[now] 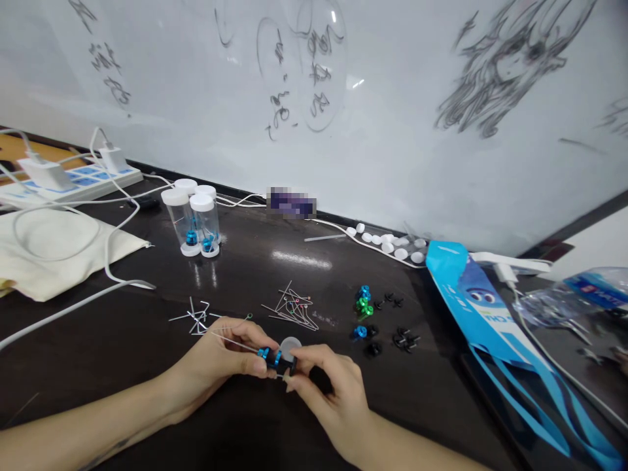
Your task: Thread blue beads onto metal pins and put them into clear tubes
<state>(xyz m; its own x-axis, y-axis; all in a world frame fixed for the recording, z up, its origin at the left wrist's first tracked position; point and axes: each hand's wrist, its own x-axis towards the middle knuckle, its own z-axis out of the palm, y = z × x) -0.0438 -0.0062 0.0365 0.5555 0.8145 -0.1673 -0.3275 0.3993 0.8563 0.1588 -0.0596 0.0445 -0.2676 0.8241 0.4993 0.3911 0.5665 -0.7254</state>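
Note:
A small blue and black cylindrical part is pinched in my left hand, whose fingers are closed around it. A thin metal wire runs back from the part over the left fingers. My right hand closes thumb and fingertips on the black end of the same part. A pale round disc shows just behind the right fingertips; whether it is touched I cannot tell. Beyond the hands lie a heap of thin wires with small coloured ring ends and a group of hex keys.
Blue and green metal pieces lie to the right beside black pieces. Capped clear tubes stand at back left, near a cloth pouch and power strip. White caps line the whiteboard; a blue package is right.

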